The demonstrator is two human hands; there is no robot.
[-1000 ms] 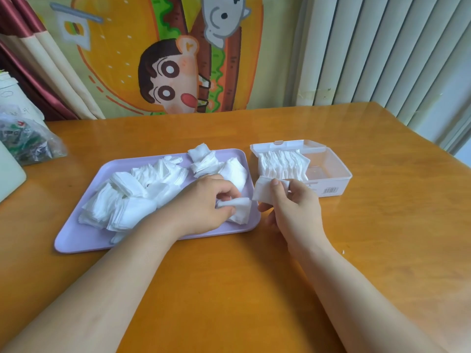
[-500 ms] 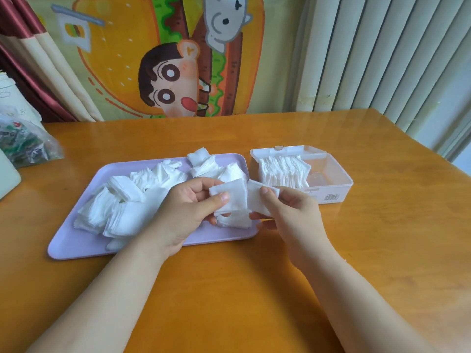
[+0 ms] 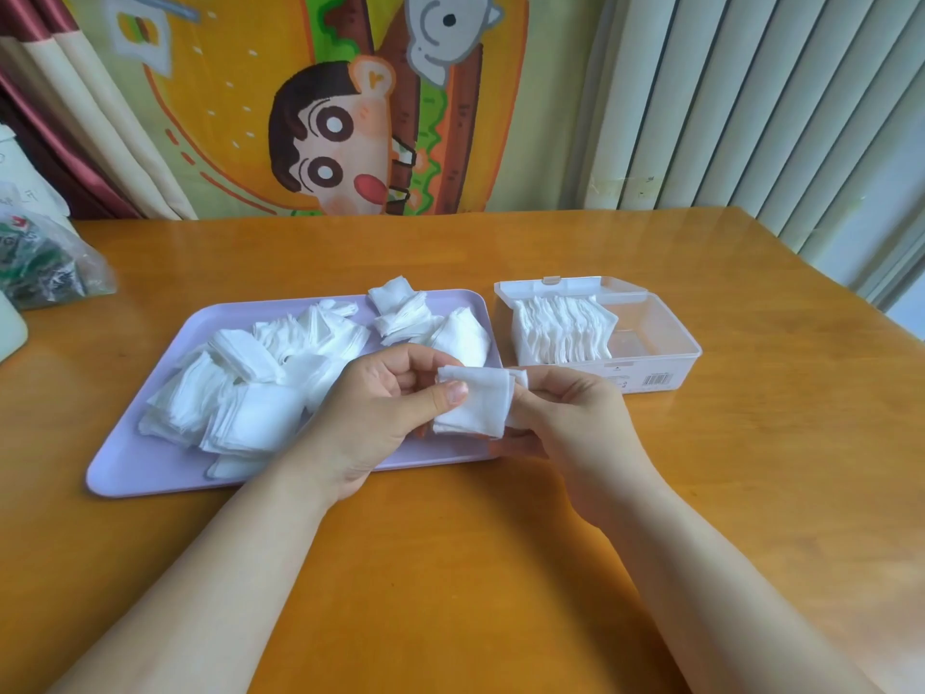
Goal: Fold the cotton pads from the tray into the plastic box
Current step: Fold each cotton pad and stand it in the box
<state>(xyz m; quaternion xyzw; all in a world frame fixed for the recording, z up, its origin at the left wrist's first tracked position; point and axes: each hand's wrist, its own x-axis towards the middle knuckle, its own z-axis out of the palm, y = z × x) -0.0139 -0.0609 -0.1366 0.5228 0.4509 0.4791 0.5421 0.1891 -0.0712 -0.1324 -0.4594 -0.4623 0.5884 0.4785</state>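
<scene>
A lilac tray [image 3: 150, 468] lies on the table with a loose heap of white cotton pads [image 3: 260, 383]. To its right stands a clear plastic box [image 3: 665, 338], lid open, with a row of folded pads [image 3: 565, 333] upright in its left half. Over the tray's front right corner, both hands hold one white cotton pad [image 3: 475, 405]. My left hand [image 3: 380, 418] pinches its left edge with the thumb on top. My right hand [image 3: 575, 428] holds the right edge, where the pad bends round my fingers.
A clear plastic bag [image 3: 45, 263] with green contents lies at the table's far left, beside a pale object at the frame edge. The orange wooden table [image 3: 450, 568] ends near a cartoon wall hanging at the back and white vertical blinds at the right.
My left hand picked a pad off the tray and lifted it. Both hands came together over the tray's front right corner, and the pad is now folded over between them.
</scene>
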